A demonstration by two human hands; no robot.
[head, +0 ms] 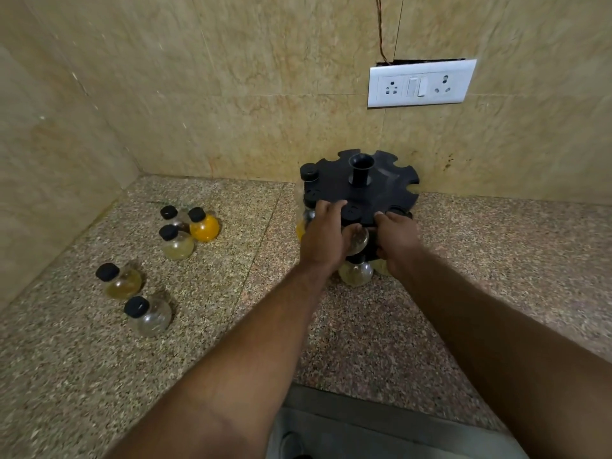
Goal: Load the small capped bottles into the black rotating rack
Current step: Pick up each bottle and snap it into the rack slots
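Bottle (357, 240) between both hands' fingers (347, 235)

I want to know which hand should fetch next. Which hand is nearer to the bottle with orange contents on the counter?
The left hand. It rests at the rack's left front edge, to the right of the orange bottle. The right hand is farther right, at the rack's front.

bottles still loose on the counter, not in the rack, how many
5. Three cluster at the back left: orange-filled, pale yellow, one behind. Two nearer: yellowish, clear. None appear hidden.
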